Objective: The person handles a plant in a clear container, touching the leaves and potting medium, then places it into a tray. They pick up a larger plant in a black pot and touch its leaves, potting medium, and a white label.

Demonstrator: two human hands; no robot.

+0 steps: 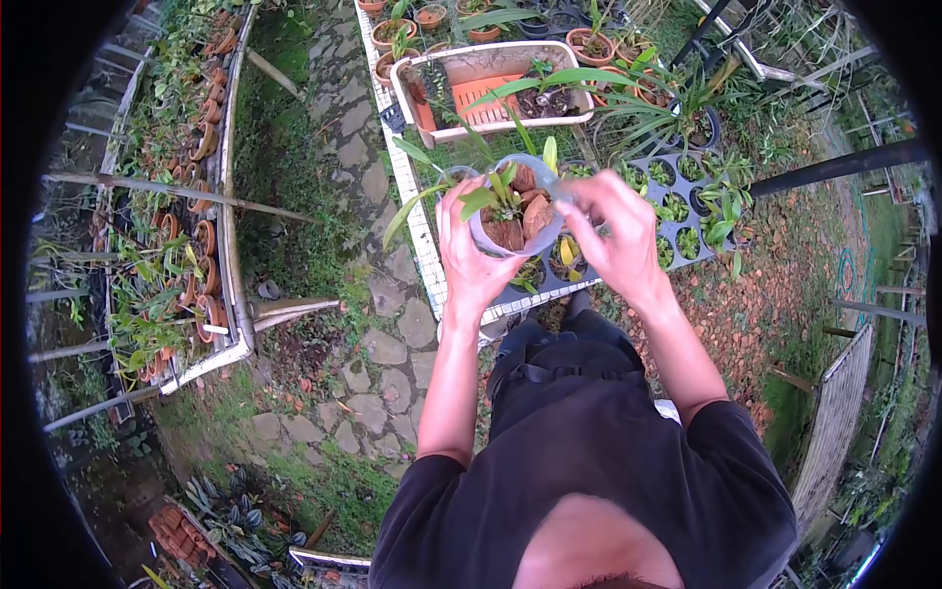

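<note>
A clear plastic pot (pixel 475 234) is in my left hand (pixel 457 250), its fingers and thumb wrapped round the left side and base. Inside it a small green-leaved plant (pixel 503 188) stands among reddish-brown chunks (pixel 504 235). My right hand (pixel 626 234) is at the pot's right rim, with thumb and fingertips drawn together in a pinch. Motion blurs those fingertips, and I cannot tell what is between them. Below the pot lies a dark cell tray (pixel 677 232) of small plants, partly hidden by my hands.
A long cream planter box (pixel 491 130), holding an orange slatted piece (pixel 483 96), sits beyond the pot on the white-edged bench (pixel 420 245). Clay pots (pixel 591 45) stand behind it. Stone paving (pixel 369 412) runs to the left, beside another plant bench (pixel 228 177).
</note>
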